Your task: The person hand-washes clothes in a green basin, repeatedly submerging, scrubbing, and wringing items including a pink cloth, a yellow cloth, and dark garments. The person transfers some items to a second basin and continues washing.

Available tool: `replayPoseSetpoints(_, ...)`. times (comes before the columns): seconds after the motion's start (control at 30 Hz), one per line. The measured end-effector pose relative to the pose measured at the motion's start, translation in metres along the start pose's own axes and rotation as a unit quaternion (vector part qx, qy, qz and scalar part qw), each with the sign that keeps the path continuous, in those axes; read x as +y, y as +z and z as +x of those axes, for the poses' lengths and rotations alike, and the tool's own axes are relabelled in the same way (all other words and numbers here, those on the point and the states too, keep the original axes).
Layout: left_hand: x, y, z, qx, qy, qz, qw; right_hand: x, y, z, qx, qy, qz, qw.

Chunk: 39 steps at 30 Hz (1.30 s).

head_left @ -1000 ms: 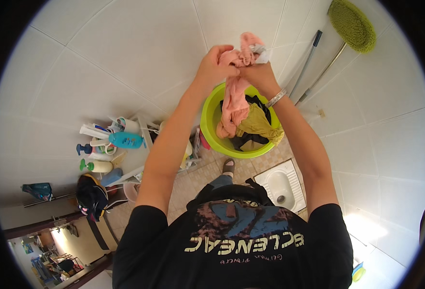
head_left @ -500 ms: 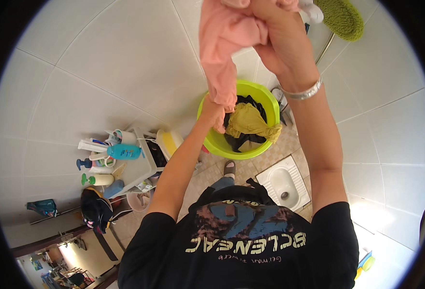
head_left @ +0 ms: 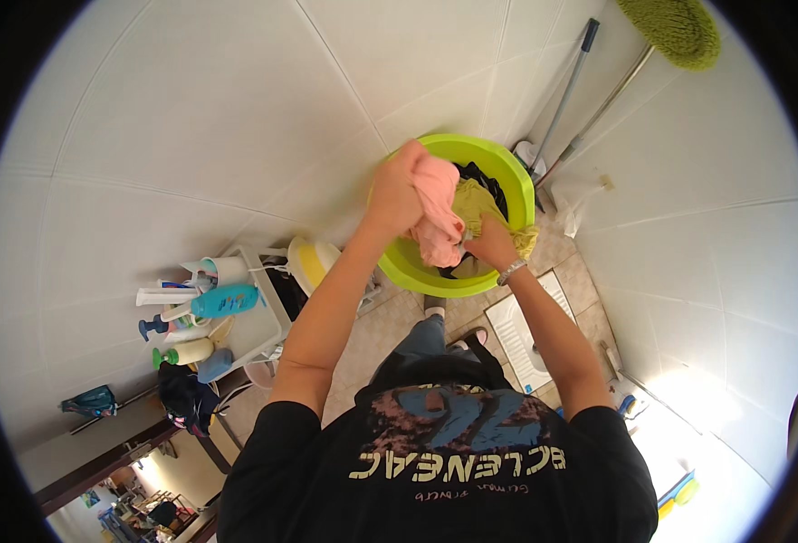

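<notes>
Over the lime-green basin (head_left: 454,288), my left hand (head_left: 395,197) is closed around a bunched pink garment (head_left: 437,195). The garment hangs down into the basin from my fist. My right hand (head_left: 494,242) is at the garment's lower right edge, with its fingers drawn together there beside a small whitish piece I cannot make out. A silvery bracelet (head_left: 511,271) circles my right wrist. In the basin lie an olive-yellow garment (head_left: 474,201), partly draped over the right rim, and dark cloth (head_left: 486,179) around it.
A white shelf rack (head_left: 272,339) with bottles, including a blue one (head_left: 225,301), stands left beside a yellow-and-white basin (head_left: 311,264). A squat toilet (head_left: 530,339) is set in the floor on the right. Long poles and a green mop head (head_left: 675,32) lean in the far corner.
Both hands have come down from high up, bringing the pink garment over the basin. It is bunched now instead of stretched out. My right hand has moved down into the basin's right side.
</notes>
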<state>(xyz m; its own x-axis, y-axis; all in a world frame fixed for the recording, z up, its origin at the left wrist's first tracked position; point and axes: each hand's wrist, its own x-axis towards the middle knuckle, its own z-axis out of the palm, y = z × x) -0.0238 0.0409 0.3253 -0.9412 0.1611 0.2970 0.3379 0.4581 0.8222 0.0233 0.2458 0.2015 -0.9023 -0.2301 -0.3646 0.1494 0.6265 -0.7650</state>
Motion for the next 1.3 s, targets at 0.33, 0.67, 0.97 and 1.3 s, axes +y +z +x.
replayPoseSetpoints(0.33,-0.170,0.085,-0.087,-0.242,-0.105,0.284,0.922,0.022,0.084,0.063,-0.075,0.011,-0.140,0.987)
replayPoseSetpoints(0.67,-0.263,0.141,-0.111,-0.478,-0.189,0.451,0.729,0.092,0.173,0.090,-0.108,-0.039,-0.406,0.907)
replayPoseSetpoints(0.97,-0.277,0.124,-0.094,-0.392,-0.034,0.327,0.859,0.056,0.146,0.100,-0.089,0.003,-0.306,0.948)
replayPoseSetpoints(1.3,-0.148,0.072,-0.077,-0.163,-0.219,-0.354,0.895,-0.110,-0.033,0.024,-0.004,-0.128,0.246,0.961)
